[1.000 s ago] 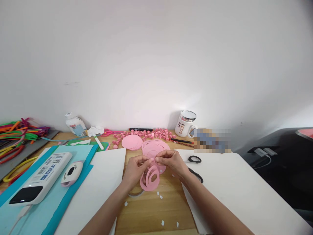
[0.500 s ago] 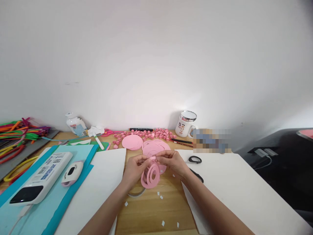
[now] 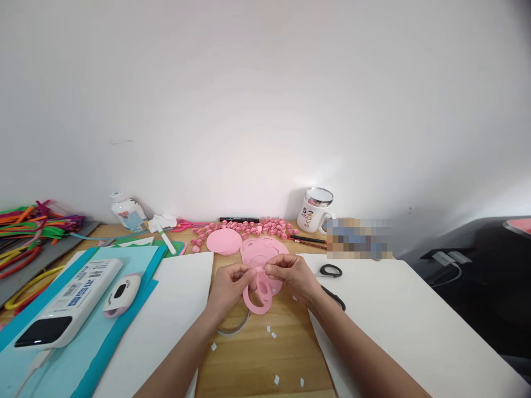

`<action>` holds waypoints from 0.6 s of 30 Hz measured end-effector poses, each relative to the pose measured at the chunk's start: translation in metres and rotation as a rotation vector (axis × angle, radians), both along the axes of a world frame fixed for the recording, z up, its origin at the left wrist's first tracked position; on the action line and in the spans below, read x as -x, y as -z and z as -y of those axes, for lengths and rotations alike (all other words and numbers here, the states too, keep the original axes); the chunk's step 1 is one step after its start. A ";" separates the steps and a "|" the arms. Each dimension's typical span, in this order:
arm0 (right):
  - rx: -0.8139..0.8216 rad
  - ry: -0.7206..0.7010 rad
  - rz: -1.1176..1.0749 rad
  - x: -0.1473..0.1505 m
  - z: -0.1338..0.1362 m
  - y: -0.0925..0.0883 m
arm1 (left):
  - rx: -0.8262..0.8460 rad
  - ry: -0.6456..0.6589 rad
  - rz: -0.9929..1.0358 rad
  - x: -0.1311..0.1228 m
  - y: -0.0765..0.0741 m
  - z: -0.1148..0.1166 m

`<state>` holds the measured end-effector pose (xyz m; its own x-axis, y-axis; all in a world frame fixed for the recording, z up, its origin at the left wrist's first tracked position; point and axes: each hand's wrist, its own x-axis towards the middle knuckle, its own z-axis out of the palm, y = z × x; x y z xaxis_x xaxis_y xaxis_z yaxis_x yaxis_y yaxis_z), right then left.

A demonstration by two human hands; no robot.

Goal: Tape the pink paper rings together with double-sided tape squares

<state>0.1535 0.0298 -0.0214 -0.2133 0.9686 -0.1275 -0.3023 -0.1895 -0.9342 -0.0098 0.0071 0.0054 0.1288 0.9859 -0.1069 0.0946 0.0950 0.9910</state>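
Note:
A pink paper spiral hangs in loops between my hands, just above the wooden table. My left hand pinches its upper end between thumb and fingertips. Close beside it, my right hand is closed on the same end, thumb against forefinger. Behind the hands lie overlapping pink paper cutouts and a neat stack of pink paper circles. Many small pink rolled paper pieces are scattered along the wall side. A grey ring-shaped strip sits below my left hand.
White sheets flank the wood. Black-handled scissors rest by my right forearm; a mug stands behind. At left are a white power bank, a small white-pink device, a tilted bottle and colourful pipe cleaners. Small white scraps lie in front.
The spiral's loops have turned and narrowed, now hanging more edge-on and slightly higher. Both hands have stayed nearly in place, still pinching its top.

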 end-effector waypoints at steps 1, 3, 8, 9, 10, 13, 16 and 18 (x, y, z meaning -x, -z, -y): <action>-0.006 -0.003 -0.004 0.000 0.000 0.000 | -0.009 -0.001 0.001 0.000 0.000 0.000; -0.013 -0.025 -0.020 0.000 -0.001 0.001 | -0.003 -0.007 0.020 0.001 0.001 0.000; 0.021 -0.053 -0.075 -0.001 -0.001 0.002 | 0.093 -0.040 0.164 0.001 0.004 0.000; 0.029 -0.051 -0.084 -0.001 -0.002 0.002 | 0.115 -0.038 0.197 0.000 0.005 0.000; 0.036 -0.046 -0.092 -0.001 -0.002 0.003 | 0.132 -0.035 0.226 0.000 0.006 -0.001; 0.050 -0.024 -0.106 -0.001 -0.002 0.003 | 0.141 -0.038 0.256 0.000 0.008 -0.001; 0.038 -0.023 -0.117 -0.002 -0.002 0.002 | 0.130 -0.049 0.230 0.001 0.009 -0.002; 0.029 -0.035 -0.114 -0.002 -0.002 0.002 | 0.138 -0.050 0.221 0.002 0.010 -0.002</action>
<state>0.1553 0.0317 -0.0236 -0.2614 0.9566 -0.1286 -0.3991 -0.2284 -0.8880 -0.0119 0.0090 -0.0044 0.1150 0.9696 -0.2159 -0.1306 0.2303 0.9643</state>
